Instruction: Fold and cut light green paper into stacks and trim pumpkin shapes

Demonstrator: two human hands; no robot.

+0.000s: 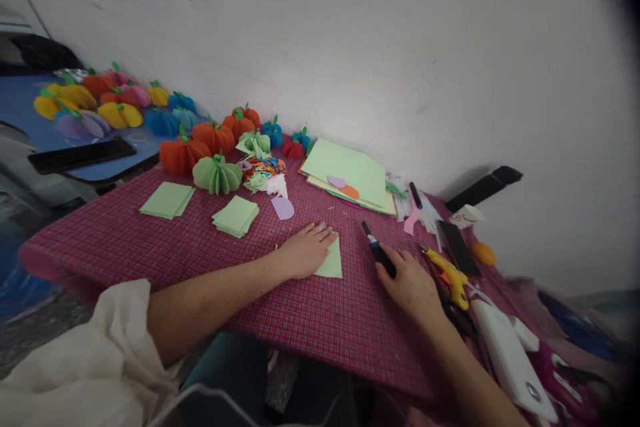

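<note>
My left hand (307, 251) lies flat, fingers stretched out, over a light green square of paper (332, 265) and covers much of it. In my right hand (413, 285) is a black marker (374, 244) with a pale and blue band, its far end pointing toward the wall. The thumb and fingers close around its near end, close to the table. Left of my hands sit a stack of green paper squares (236, 216) and another green stack (167, 200). A lilac paper cutout (283, 208) lies beyond my left hand.
Paper pumpkins, such as a green one (218, 175) and an orange one (183, 155), crowd the back left. Larger green sheets (345, 170) lie by the wall. To the right are a yellow glue gun (450, 275), a dark phone (459, 248), a white device (513, 357) and an orange fruit (483, 253).
</note>
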